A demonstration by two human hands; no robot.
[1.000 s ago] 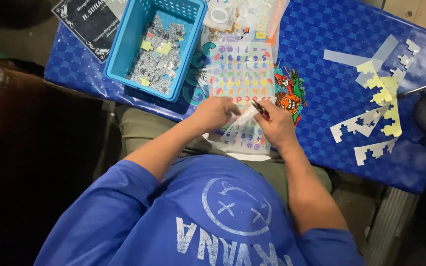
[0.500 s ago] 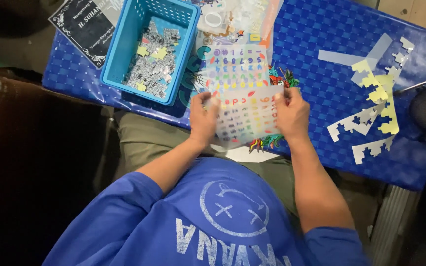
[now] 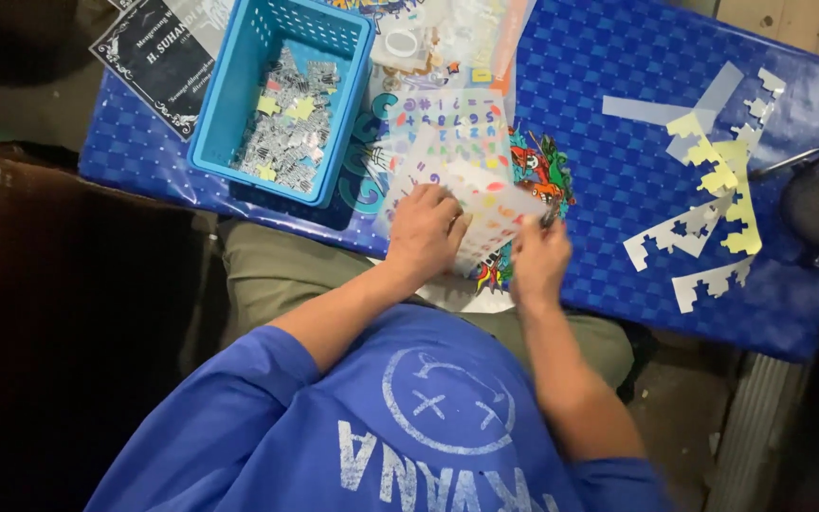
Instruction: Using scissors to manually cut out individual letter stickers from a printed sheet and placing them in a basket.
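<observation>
1. Head view: your right hand is blurred at the fingertips. It pinches the right edge of the sticker sheet, and something thin and dark shows at its fingers, too small to tell what.
2. Your left hand lies flat, fingers spread and pressing the sheet's lower left; its palm hides that part.
3. The sheet is glossy, covered in small coloured shapes, lying mid-surface over a second similar sheet and a bright cartoon print.
4. The surface is blue with a chequered weave texture.
5. A blue slotted plastic basket holds silvery and yellow paper scraps.
6. Notched white and yellow offcuts lie well apart, to the right.
</observation>
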